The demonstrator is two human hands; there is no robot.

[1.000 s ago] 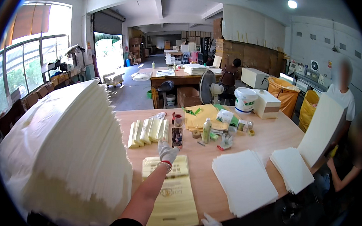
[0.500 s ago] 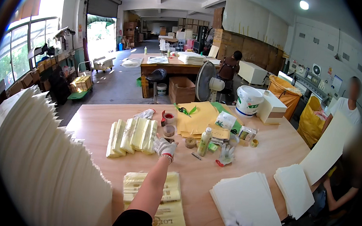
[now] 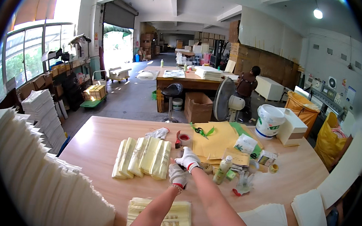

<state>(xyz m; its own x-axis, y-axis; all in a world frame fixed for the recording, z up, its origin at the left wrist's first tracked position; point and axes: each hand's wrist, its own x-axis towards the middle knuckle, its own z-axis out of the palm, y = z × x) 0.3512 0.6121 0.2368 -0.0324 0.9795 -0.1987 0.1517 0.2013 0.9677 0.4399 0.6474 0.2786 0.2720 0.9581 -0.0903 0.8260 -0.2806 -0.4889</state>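
On our tabletop (image 3: 100, 149) we have bundles (image 3: 143, 158) to the left, a bottle (image 3: 222, 171) to their right, paper sheets (image 3: 206, 145) behind the bottle, and a bucket (image 3: 269, 121) beside a box (image 3: 292, 128) at back right.

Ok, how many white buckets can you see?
2: a white bucket on the near table, beside the white box, and another white bucket on the floor, left of the cardboard box. More may be hidden.

I face a wood-toned surface (image 3: 91, 149). Beyond its left edge, tall windows (image 3: 34, 50) let in daylight. Past its far-left corner, a roller shutter (image 3: 119, 16) hangs partly raised; past its far edge, a grey floor (image 3: 121, 103) holds a wooden table (image 3: 191, 86). Beyond the far-right corner, a lamp (image 3: 318, 13) glows near a pale wall (image 3: 330, 41).
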